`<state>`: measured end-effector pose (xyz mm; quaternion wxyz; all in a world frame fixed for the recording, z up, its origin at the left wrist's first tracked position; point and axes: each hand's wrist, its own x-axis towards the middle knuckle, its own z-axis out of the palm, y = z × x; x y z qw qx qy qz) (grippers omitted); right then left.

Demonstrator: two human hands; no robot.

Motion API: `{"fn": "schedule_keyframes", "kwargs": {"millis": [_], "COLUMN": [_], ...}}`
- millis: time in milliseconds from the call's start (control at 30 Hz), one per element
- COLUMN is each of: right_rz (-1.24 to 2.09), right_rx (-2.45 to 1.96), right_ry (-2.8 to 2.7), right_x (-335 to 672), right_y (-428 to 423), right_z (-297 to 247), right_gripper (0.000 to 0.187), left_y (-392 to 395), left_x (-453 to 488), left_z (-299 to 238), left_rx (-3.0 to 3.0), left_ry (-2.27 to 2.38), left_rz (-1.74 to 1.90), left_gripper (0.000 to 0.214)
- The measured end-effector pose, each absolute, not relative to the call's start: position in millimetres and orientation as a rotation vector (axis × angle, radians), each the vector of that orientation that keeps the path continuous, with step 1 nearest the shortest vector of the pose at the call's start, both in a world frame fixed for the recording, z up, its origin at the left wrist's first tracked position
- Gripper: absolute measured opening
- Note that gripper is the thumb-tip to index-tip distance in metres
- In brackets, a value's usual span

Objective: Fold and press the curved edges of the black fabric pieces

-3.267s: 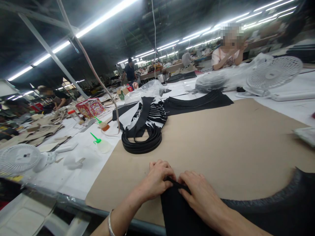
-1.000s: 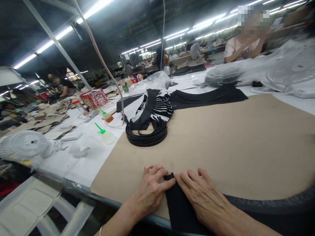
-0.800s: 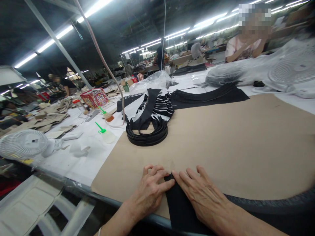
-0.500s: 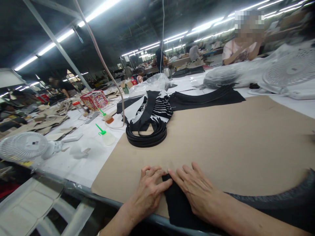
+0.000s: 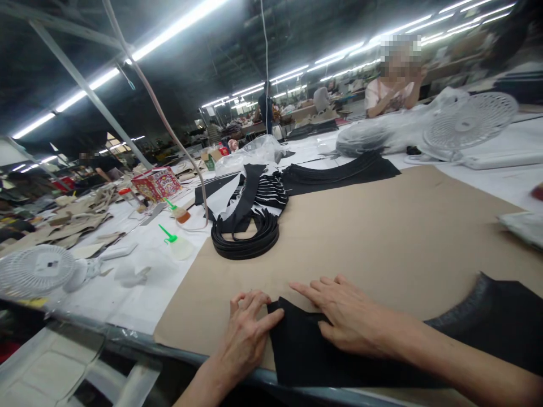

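Note:
A black fabric piece lies on the brown paper sheet at the near table edge. My left hand rests flat beside its left corner, fingers spread, fingertips touching the corner. My right hand lies flat on top of the fabric, fingers stretched out toward the left. Neither hand grips anything. A stack of curved black pieces runs off to the right of the fabric.
A coil of black strips lies mid-table, with striped and black fabric behind. Glue bottles, a small white fan and a red box sit left. Another fan and plastic bags stand far right. Other people work beyond.
My hands, earlier pinched close together at the fabric corner, have flattened and spread apart; the right hand slid over the fabric. The view shifted slightly.

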<state>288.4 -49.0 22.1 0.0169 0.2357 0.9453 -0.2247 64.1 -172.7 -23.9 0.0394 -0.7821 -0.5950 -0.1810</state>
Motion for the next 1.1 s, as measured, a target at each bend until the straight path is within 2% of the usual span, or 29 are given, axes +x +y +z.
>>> {"fn": "schedule_keyframes", "kwargs": {"millis": [267, 400, 633, 1100], "right_rz": [-0.769, -0.758, -0.851, -1.047], "right_rx": [0.892, 0.907, 0.983, 0.980], "right_ry": [2.947, 2.918, 2.841, 3.022], "right_x": [305.5, 301.5, 297.5, 308.5], "right_y": [-57.1, -55.6, -49.3, -62.9], "right_z": [15.8, 13.2, 16.0, -11.2], "right_gripper": [0.034, 0.030, 0.010, 0.018], "left_y": [-159.0, -145.3, -128.5, -124.0], "left_x": [98.5, 122.0, 119.5, 124.7], "left_z": [-4.1, 5.5, 10.0, 4.3], "left_rx": [-2.310, -2.513, -2.594, -2.665], "left_ry": [-2.133, -2.271, -2.338, -2.267], "left_rz": [-0.743, -0.628, -0.499, -0.572], "left_gripper": [0.029, 0.037, 0.029, 0.040]}}
